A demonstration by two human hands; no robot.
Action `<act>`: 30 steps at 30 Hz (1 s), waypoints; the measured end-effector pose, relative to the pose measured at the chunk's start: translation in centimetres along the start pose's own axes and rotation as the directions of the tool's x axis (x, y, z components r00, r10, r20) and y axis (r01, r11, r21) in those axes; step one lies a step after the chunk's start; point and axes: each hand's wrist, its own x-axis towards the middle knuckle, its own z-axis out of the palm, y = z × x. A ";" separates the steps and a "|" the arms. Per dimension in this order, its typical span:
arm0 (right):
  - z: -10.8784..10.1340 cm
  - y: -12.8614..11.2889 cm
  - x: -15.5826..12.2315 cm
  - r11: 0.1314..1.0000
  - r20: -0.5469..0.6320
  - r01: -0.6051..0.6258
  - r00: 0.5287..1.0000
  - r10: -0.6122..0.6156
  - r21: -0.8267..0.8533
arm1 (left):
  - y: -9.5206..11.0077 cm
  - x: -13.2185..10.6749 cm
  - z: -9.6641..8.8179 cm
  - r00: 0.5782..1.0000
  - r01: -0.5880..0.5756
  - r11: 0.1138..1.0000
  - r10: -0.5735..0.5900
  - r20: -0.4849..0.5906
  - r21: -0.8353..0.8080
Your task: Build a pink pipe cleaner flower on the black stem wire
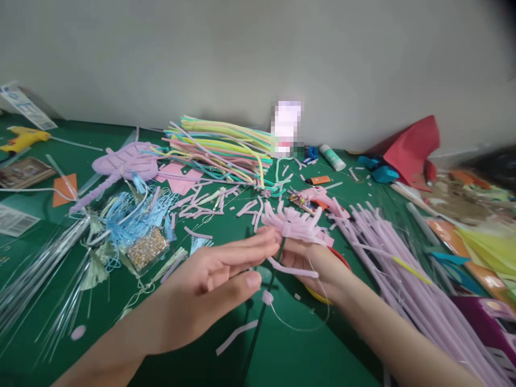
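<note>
A bunch of short lilac pipe-cleaner pieces, gathered like a flower head, is held up over the table by my right hand, whose fingers are partly hidden behind and beneath it. My left hand has its fingers stretched out towards the bunch, the fingertips at its left side; whether they press on it I cannot tell. One lilac piece sticks out below the bunch. A thin clear thread curves under my right hand to a small lilac bit. Another loose lilac strip lies nearer me.
Long lilac pipe cleaners lie at right, multicoloured ones at the back. A pink glue gun lies beyond my right hand. At left are blue tassels, a bead packet, a lilac shape and a yellow glue gun.
</note>
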 end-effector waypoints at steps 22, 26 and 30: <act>-2.0 -2.9 0.4 0.969 -0.140 0.010 0.989 -0.045 -0.247 | -1.5 1.7 -0.7 0.968 0.116 0.958 -0.168 -0.187 -0.262; 0.0 -4.0 -1.2 0.987 -0.129 0.083 0.986 -0.101 -0.136 | -0.8 1.4 -0.1 0.952 0.153 0.948 -0.217 -0.216 -0.278; 2.5 -2.6 -2.8 0.956 -0.023 0.082 0.995 -0.092 -0.283 | -0.5 1.4 0.3 0.948 0.153 0.955 -0.214 -0.236 -0.254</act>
